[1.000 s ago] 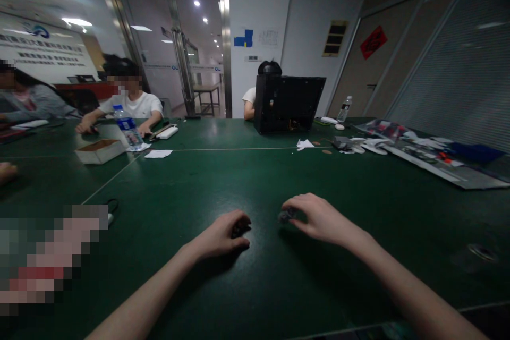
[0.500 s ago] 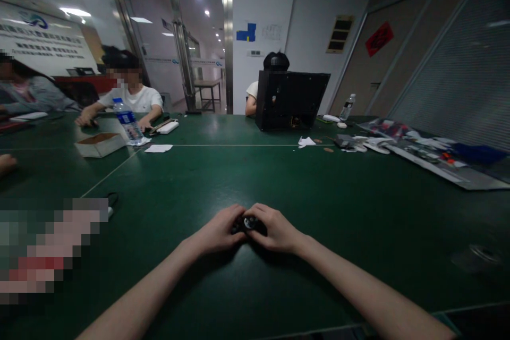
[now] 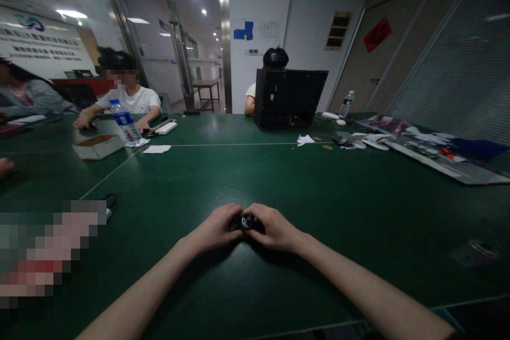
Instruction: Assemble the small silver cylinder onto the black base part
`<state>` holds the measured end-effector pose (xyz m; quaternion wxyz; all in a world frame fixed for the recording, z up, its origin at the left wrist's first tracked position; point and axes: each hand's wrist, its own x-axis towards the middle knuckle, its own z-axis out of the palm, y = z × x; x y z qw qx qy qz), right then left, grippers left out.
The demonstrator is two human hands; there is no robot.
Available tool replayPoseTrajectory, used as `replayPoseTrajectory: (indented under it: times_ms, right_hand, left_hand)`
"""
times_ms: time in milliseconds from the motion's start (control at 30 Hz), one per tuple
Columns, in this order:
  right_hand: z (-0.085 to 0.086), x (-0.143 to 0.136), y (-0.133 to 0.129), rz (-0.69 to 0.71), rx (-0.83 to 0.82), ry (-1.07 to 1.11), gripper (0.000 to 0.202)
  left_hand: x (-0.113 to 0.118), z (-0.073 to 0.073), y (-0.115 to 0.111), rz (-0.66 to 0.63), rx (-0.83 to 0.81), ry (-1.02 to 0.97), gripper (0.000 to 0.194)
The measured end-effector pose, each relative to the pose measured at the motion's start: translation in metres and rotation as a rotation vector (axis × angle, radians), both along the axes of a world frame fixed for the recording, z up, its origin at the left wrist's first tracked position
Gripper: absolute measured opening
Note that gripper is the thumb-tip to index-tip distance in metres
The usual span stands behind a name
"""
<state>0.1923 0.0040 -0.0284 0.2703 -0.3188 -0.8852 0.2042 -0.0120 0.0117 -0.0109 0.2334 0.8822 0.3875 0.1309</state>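
1. Low in the middle of the frame, the left hand (image 3: 217, 231) and the right hand (image 3: 274, 229) meet knuckle to knuckle on the green tabletop (image 3: 255, 175). Both heels rest on the surface, which looks like a way to steady fine work.
2. Between them sits a small dark part (image 3: 247, 221) with a pale round spot on top. It is pinched from both sides, the fingers of each hand curled in and clamped on it, so only its top shows. What the part is cannot be told at this size.
3. Both forearms run in from the bottom edge and converge on the part, keeping it centred under the camera.
4. At the lower left, a pixelated patch covers something; a dark cable loop (image 3: 112, 202) lies just beside its upper right corner.
5. In the upper left, a person in a white shirt (image 3: 129, 100) sits across the tabletop with a water bottle (image 3: 125, 125) and an open cardboard box (image 3: 95, 145) in front of them, well apart from the hands.
6. At upper centre, a black case (image 3: 290, 98) stands upright with another person behind it. To its right lie scraps of white paper (image 3: 305, 140), a second bottle (image 3: 346, 103) and a long grey tray of clutter (image 3: 438, 162) along the right side.
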Motion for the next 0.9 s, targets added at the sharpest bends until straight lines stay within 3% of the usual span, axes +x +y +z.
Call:
replayPoseTrajectory:
  times_ms: [900]
  right_hand:
    - [0.007,0.005,0.001,0.022,-0.027,0.024,0.036]
  left_hand:
    - [-0.002,0.011,-0.001,0.029,-0.114,-0.016,0.025]
